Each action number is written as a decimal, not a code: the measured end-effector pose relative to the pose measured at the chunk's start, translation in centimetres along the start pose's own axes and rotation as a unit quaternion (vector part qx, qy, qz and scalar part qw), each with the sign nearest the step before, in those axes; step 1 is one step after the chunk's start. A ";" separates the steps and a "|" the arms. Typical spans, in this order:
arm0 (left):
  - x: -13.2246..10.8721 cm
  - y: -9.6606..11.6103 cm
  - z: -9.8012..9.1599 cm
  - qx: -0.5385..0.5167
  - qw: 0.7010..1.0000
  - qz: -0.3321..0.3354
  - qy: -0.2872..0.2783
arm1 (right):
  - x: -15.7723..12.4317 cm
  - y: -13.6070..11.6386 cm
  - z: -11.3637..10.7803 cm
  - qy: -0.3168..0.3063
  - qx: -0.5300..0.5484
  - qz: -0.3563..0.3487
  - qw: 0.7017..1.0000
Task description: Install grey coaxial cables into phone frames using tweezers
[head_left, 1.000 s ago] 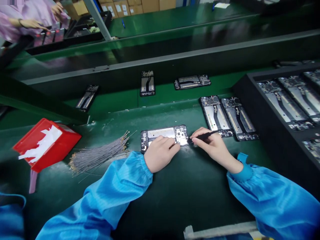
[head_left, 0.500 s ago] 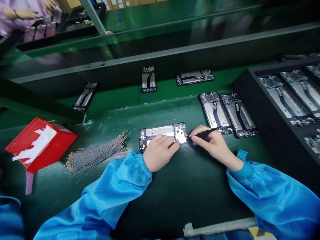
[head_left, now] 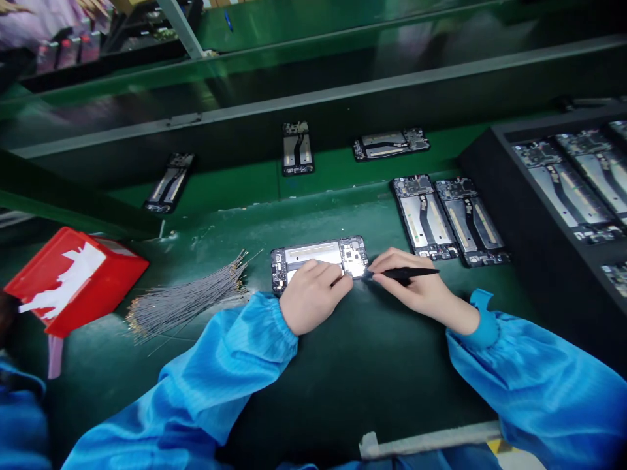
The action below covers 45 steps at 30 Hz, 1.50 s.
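Observation:
An opened phone (head_left: 313,253) lies lengthwise on the green bench, its metal mid-frame and bright circuit board (head_left: 353,256) facing up. My left hand (head_left: 313,297) grips its near edge with curled fingers, covering part of the frame. Between the thumb and fingers of my right hand (head_left: 416,284) are slim black tweezers (head_left: 409,273). Their tip meets the right end of the phone near the board's lower corner; what it touches there is too small to make out. A bundle of thin grey cables (head_left: 189,297) with gold-coloured ends lies left of my left hand.
Two opened phones (head_left: 425,215) lie side by side beyond my right hand. Further phones (head_left: 298,149) rest along the back ledge. A black tray (head_left: 529,261) of phones stands at right, a red bin (head_left: 98,281) at left. A person in pink (head_left: 44,26) sits across the bench.
The back end of the tweezers has swung down and to the right, so they lie flatter. My left hand and the phone stay in place. The view has shifted slightly.

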<state>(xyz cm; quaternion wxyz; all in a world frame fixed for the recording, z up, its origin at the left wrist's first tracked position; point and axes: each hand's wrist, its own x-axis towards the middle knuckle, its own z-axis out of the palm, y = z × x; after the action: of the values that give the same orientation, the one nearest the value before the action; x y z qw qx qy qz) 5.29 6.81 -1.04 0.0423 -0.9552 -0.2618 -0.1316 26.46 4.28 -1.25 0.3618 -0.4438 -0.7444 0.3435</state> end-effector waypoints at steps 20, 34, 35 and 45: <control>1.1 0.0 0.5 -0.157 0.979 -0.124 -0.034 | 3.9 1.4 -1.1 -0.170 -0.161 -0.079 0.969; 0.1 -0.1 0.5 -0.282 0.955 -0.089 -0.012 | 4.3 1.1 -1.2 -0.172 -0.128 -0.060 0.975; 0.0 -0.1 0.5 -0.279 0.956 -0.087 -0.009 | 4.4 1.2 -1.2 -0.175 -0.126 -0.055 0.975; 0.2 0.1 0.4 -0.202 0.978 -0.052 -0.015 | 5.5 0.2 -1.1 -0.220 -0.175 -0.009 0.960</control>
<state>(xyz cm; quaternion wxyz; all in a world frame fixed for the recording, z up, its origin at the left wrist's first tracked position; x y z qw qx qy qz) 5.60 6.83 -1.38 -0.1621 -0.9311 -0.2793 -0.1698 25.54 9.59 0.39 0.1093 -0.4074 -0.8577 0.2939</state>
